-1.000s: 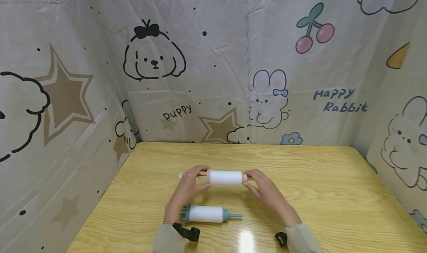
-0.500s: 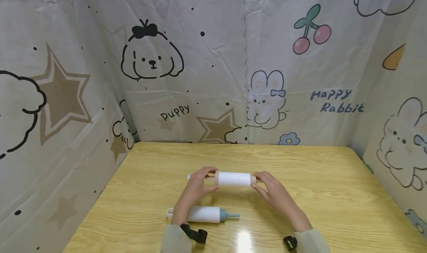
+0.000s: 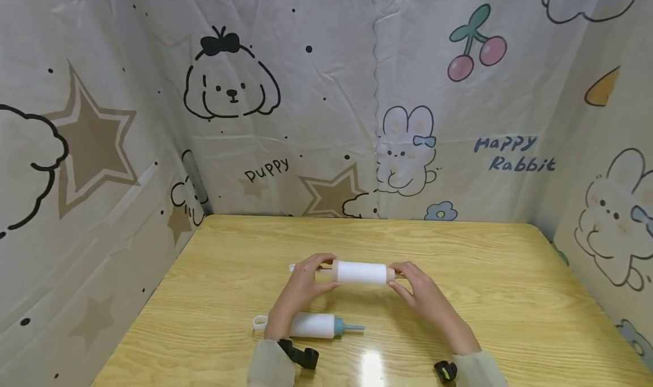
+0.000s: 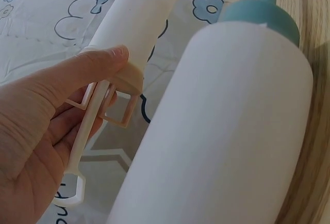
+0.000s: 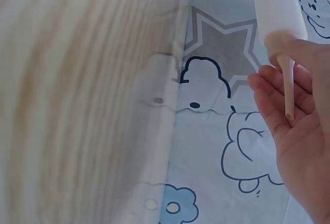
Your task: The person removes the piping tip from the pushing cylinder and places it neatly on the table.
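Both hands hold a large white plastic syringe with peach ends (image 3: 362, 272) level over the table. At its plunger end, my left hand (image 3: 298, 288) grips the peach collar, thumb on the near side, as the left wrist view shows. A white plunger rod with a pull ring (image 4: 77, 193) sticks out past that palm. My right hand (image 3: 425, 293) pinches the nozzle end; in the right wrist view the thin peach nozzle (image 5: 288, 87) points across the palm. Nearer me lies a second white syringe with a teal tip (image 3: 313, 325), partly hidden behind my left wrist.
The wood-grain table (image 3: 510, 307) spreads out on both sides of the hands. A printed cloth (image 3: 326, 92) with puppies and rabbits hangs behind and at both sides. A black wrist strap (image 3: 298, 355) is on the left wrist, above the table.
Both hands have shifted right with the peach-ended syringe, mostly in the first half second. The pull ring of the teal-tipped syringe has come into view left of my left wrist. The grips look unchanged.
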Motion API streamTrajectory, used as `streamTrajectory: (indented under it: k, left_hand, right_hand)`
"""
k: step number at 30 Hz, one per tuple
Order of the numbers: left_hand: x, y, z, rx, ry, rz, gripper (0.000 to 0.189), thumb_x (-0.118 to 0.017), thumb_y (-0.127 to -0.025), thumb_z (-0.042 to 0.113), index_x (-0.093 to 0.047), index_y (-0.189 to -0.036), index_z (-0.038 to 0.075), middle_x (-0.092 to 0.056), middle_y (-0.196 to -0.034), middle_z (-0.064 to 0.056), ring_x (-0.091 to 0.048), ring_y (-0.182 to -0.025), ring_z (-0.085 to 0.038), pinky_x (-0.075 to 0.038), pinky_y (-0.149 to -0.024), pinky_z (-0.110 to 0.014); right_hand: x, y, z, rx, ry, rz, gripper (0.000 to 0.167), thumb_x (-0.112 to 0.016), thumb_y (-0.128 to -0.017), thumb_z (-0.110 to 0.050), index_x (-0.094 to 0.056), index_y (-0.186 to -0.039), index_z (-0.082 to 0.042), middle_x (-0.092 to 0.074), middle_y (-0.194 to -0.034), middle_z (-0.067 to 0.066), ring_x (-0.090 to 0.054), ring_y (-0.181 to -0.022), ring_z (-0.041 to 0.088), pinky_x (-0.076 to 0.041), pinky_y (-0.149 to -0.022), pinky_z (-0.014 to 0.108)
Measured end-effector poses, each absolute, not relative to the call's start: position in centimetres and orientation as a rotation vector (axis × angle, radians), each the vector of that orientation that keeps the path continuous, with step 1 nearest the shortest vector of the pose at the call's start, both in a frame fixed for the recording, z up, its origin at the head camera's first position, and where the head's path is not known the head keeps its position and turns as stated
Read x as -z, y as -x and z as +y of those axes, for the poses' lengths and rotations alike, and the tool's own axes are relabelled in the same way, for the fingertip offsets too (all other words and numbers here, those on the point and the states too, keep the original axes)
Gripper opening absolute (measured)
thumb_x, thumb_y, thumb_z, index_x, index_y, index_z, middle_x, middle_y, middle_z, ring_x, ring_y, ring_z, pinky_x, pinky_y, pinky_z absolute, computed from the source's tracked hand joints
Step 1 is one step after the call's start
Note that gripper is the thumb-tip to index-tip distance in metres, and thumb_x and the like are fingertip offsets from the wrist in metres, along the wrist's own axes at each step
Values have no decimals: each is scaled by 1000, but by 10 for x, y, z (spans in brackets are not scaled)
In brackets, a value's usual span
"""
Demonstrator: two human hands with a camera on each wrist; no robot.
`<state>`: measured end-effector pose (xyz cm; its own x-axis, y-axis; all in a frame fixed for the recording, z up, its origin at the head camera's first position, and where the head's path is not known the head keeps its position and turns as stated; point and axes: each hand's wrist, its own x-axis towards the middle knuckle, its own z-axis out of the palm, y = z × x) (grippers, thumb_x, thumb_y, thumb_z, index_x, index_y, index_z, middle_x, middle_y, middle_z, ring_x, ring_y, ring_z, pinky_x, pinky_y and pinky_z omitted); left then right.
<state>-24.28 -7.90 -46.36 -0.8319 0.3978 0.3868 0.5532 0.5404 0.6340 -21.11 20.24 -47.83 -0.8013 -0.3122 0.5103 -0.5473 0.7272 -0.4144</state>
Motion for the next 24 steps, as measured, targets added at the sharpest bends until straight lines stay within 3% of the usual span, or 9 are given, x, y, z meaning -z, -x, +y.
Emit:
streamTrajectory:
  k: [6, 13, 19, 24]
  left_hand:
    - [465, 242, -79, 1133, 800, -2586, 51, -82, -78, 15, -62, -125, 8, -68, -119, -8, -65, -110, -22, -58, -90, -36]
    - [464, 241, -79, 1136, 802, -2585, 52, -82, -79, 15, -61, -125, 8, -68, -120, -8, -65, -111, -22, -58, -90, -35]
    - [464, 240, -79, 1140, 810, -2586, 52, -82, -78, 13, -61, -125, 7, -67, -120, -9, -65, -110, -23, -58, -90, -34]
    - [463, 239, -78, 1143, 815, -2581, 51, -82, -78, 12, -62, -124, 7, -68, -120, -9, -66, -109, -23, -58, -90, -35]
  right_hand:
    - [480, 213, 206, -962, -621, -2506, 35, -73, -87, -12, -61, -119, -4, -67, -111, 10, -66, -101, 27, -59, -84, 42]
    - [478, 219, 210, -1441, -322, -2643, 31, -60, -98, -33, -67, -115, -8, -72, -107, 9, -68, -99, 22, -58, -87, 40]
    - [478, 223, 215, -1719, -367, -2678, 32, -56, -100, -29, -69, -105, 0, -72, -95, 21, -69, -81, 21, -59, -77, 38]
    - [478, 223, 215, -1798, -403, -2676, 33, -57, -99, -28, -68, -105, 2, -71, -95, 24, -68, -80, 24, -59, -76, 37]
